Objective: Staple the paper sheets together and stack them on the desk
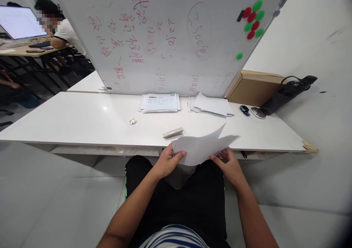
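Paper sheets are held just on the person's side of the stapler and reach to its right, their far edges curling apart. The left hand, near side of the stapler, is closed on the sheets' left edge, thumb on top. The right hand, farther right of the stapler, is half curled and pinches their lower right edge, its fingers partly hidden. Beyond the stapler lies a printed stack; beyond and right of it, a second stack; left of it, a small white coil.
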Demonstrator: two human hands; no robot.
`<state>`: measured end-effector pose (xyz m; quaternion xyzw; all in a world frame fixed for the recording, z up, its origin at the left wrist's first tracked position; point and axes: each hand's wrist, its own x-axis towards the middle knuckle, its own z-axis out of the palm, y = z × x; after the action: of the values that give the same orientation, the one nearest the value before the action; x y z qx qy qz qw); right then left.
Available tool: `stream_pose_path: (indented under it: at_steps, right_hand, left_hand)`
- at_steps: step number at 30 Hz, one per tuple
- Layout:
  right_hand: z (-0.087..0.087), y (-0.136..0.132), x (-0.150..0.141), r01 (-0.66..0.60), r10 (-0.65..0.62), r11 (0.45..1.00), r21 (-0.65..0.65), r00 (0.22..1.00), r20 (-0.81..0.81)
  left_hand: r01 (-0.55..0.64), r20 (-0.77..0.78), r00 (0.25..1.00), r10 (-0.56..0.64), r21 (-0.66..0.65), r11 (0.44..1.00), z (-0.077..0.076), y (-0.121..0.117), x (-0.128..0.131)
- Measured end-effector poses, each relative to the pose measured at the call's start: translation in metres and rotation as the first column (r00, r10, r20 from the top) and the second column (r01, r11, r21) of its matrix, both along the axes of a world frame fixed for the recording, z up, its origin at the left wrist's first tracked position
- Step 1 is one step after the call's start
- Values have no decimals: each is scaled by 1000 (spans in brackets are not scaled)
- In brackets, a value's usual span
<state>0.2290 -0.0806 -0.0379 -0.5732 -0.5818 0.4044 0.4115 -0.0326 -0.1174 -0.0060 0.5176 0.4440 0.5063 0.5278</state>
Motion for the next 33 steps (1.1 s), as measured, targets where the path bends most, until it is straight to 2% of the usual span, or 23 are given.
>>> stream_pose_path:
  at_steps: [2,4,7,9,12,15,18,20,22,25,28,33]
  right_hand:
    - [16,14,4,-3,8,996,84,999,-53]
    - [33,30,7,-15,30,982,187,997,-77]
    - [46,51,9,-98,129,968,231,984,-121]
    - [42,60,8,-110,129,982,152,984,-123]
    - [26,63,0,-69,70,997,19,997,-43]
    - [10,58,-13,-22,25,999,34,996,-84]
    - [4,49,-29,118,-105,990,80,982,-155]
    - [3,44,-37,169,-154,981,95,977,-144]
    - [2,40,-43,208,-187,973,104,966,-180]
    - [-2,39,-47,224,-192,971,78,936,-295]
    - [-6,39,-47,155,-139,987,36,948,-286]
    - [-2,35,-47,157,-143,987,40,962,-235]
  left_hand:
    - [0,-90,996,7,82,997,10,7,-1]
    - [-28,-184,981,65,195,980,15,16,0]
    - [-93,-296,930,216,379,921,11,32,5]
    - [-141,-360,879,311,427,893,1,40,8]
    - [-209,-411,824,390,420,883,-18,46,11]
    - [-253,-319,836,447,499,829,-29,45,15]
    - [-278,-173,880,442,568,775,-31,42,20]
    - [-313,-93,902,421,528,789,-30,43,23]
    - [-381,-35,901,433,416,826,-31,46,23]
    - [-410,-58,897,438,261,874,-35,53,20]
    - [-347,-151,907,392,258,902,-41,57,16]
    - [-277,-239,910,338,254,927,-44,53,14]
